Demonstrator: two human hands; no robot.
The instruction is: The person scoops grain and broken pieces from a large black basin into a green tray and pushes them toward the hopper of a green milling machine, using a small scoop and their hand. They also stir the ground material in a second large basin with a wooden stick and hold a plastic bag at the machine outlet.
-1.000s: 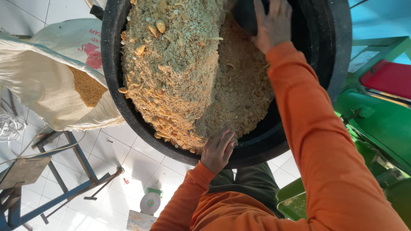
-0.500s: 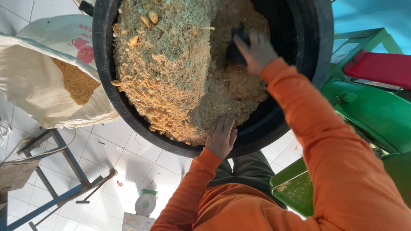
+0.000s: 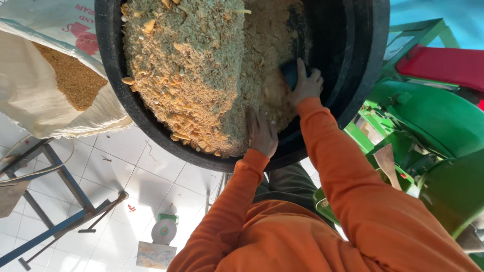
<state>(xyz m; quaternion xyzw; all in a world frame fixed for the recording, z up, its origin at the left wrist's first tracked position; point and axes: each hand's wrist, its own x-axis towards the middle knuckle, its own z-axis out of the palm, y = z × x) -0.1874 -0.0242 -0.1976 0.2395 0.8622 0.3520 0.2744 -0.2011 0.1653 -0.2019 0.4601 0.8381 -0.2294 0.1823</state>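
At the far left your white woven sack (image 3: 35, 95) stands open, with brown meal showing in its mouth. It leans against the outside of the black tub (image 3: 151, 133), which sits above a blue metal stand (image 3: 55, 201) and a white tiled floor (image 3: 131, 171). The tub holds a heap of ground feed (image 3: 196, 70), greenish and coarse on top, orange-yellow flakes along the near edge.

Your left hand (image 3: 262, 133) now lies palm down on the feed just inside the near rim, fingers flat and pressed together; half a second ago it sat lower, on the rim itself. Your right hand (image 3: 305, 85) has come down from the far wall of the tub toward you and grips a dark blue scoop (image 3: 291, 73), fingers curled around it, its edge pushed into the finer tan meal. So both hands have shifted into the heap, which means the mixing stroke is being drawn toward your body.

To the right stands a green machine (image 3: 433, 146).
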